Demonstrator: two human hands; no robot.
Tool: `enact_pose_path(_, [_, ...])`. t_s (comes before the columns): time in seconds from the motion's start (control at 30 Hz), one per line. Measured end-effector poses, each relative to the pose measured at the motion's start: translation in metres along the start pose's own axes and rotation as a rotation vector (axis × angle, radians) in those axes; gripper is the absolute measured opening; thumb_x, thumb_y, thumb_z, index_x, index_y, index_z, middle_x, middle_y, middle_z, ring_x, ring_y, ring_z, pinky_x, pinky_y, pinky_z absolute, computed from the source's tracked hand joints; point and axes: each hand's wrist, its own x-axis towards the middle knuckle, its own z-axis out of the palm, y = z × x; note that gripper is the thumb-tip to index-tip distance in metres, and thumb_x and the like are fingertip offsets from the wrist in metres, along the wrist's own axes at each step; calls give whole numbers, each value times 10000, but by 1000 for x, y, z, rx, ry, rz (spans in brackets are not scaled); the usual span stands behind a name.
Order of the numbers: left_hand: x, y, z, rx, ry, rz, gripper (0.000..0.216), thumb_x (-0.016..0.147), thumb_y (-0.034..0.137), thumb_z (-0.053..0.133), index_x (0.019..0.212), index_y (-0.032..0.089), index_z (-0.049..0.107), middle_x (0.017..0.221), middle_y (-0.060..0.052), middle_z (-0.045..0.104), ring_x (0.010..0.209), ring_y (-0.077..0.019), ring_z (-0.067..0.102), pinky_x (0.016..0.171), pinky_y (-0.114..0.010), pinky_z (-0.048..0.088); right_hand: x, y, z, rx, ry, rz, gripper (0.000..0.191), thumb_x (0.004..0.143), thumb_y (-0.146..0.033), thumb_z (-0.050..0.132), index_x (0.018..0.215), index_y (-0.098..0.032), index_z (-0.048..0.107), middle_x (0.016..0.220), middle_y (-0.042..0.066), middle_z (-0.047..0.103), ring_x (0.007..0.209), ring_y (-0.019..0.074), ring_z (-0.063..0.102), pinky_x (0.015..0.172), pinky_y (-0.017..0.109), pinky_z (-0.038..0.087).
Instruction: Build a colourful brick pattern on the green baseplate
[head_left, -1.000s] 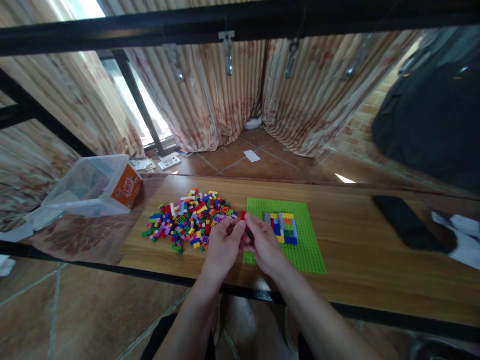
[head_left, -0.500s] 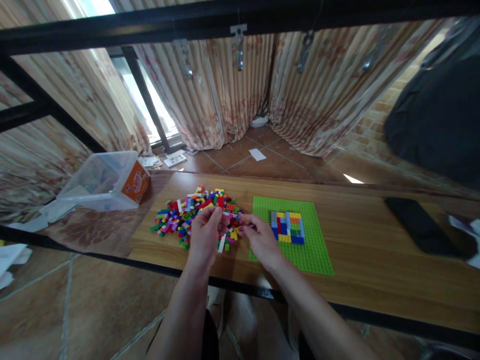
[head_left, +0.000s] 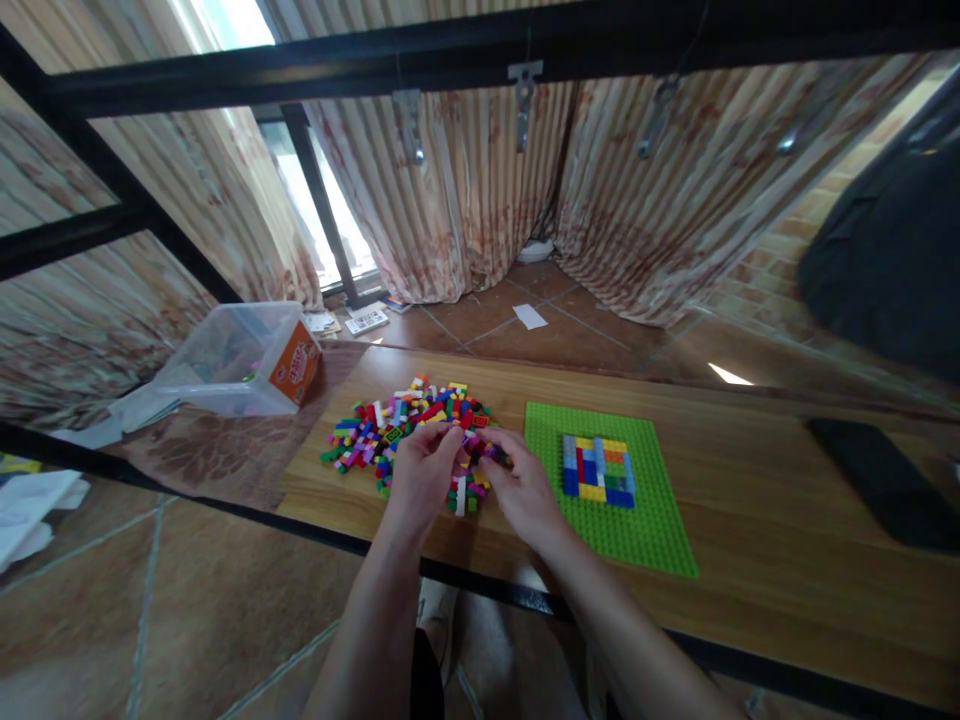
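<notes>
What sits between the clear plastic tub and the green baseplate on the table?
In the head view, a pile of loose coloured bricks, with the left hand and right hand at its near edge.

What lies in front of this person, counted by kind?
Green baseplate: 1
Brick build on it: 1
Heap of loose bricks: 1
Clear plastic box: 1
Black phone: 1
Hands, left hand and right hand: 2
Total: 7

Pleated curtains (head_left: 480,200) are hung at twelve o'clock, a bright window (head_left: 337,225) is seen at eleven, terracotta tiles (head_left: 187,600) at seven.
</notes>
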Motion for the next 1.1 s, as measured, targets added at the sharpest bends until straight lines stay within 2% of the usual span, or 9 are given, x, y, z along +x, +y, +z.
enact_pose_path(0.1, [1,-3,0,79,-56,-11,271,699,409,670,634,151,617,526,23,578,443,-75,483,446,-181,359,4,3,0,113,-16,53,319,802,-238,570,1097,-238,690,1185,64,671,1165,224,585,1047,431,439])
enact_pose_path(0.23, [2,-5,-1,139,-106,-5,313,743,409,606,563,157,566,515,18,548,445,-73,459,442,-180,330,4,2,-1,327,-87,162,352,800,-318,599,1138,-258,675,1213,64,666,1106,236,617,870,393,558])
enact_pose_path(0.37, [2,-3,1,147,-127,3,319,752,407,600,555,164,538,481,35,495,412,-60,391,411,-179,279,2,0,-3,418,-24,222,388,781,-348,634,1155,-246,656,1208,81,644,1081,245,622,757,364,595])
enact_pose_path(0.47, [0,1,4,135,-163,-6,308,746,405,622,571,167,535,468,45,476,397,-55,363,397,-179,250,1,-2,-9,316,40,168,407,812,-330,623,1211,-249,630,1200,87,644,1087,242,615,690,333,595])
enact_pose_path(0.53, [-2,4,8,128,-199,-13,309,742,405,636,577,163,537,471,45,476,400,-52,365,398,-177,248,0,-6,-17,186,47,70,353,848,-302,602,1195,-255,646,1179,80,656,1041,222,628,678,317,583])
enact_pose_path(0.67, [-7,7,18,127,-255,-29,352,756,439,634,568,158,534,478,42,479,402,-54,382,398,-176,270,-5,-16,-34,-92,43,-175,178,902,-240,581,1011,-246,722,1003,51,707,932,179,655,811,329,549])
enact_pose_path(0.73, [-9,4,23,124,-269,-49,358,761,465,639,597,158,553,496,38,499,401,-60,399,394,-181,283,-9,-19,-45,-185,43,-224,161,917,-244,578,982,-244,726,962,46,723,908,177,666,839,334,538])
enact_pose_path(0.97, [-16,-13,54,76,-355,-24,371,823,486,601,646,160,576,552,12,565,449,-84,474,443,-199,352,-19,-18,-91,-396,-20,-200,182,925,-287,552,966,-257,727,943,45,745,885,199,685,827,349,535])
enact_pose_path(1.1, [-23,-21,80,-9,-270,6,283,845,435,599,818,155,627,691,-14,652,503,-92,533,490,-204,397,-17,-15,-119,-481,142,-114,226,916,-355,533,910,-241,728,920,62,738,828,206,672,775,354,526])
